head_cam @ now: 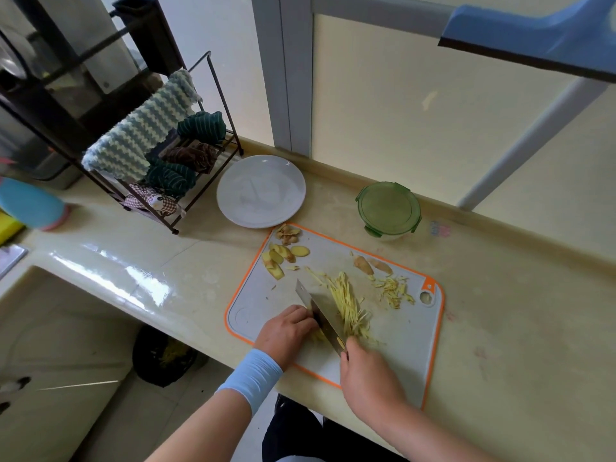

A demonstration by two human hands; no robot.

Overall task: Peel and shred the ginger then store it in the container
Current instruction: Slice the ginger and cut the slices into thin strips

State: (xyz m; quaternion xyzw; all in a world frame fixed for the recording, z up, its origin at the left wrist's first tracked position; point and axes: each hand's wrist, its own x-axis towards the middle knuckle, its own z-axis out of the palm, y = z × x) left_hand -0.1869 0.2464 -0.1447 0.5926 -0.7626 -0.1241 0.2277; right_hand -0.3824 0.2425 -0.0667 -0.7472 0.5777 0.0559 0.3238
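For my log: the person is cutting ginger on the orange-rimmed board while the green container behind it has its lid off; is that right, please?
Not quite: in the head view the container has its green lid on. The rest stands.

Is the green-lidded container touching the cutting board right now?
Apart. The head view shows a strip of bare countertop between the container and the orange rim of the cutting board.
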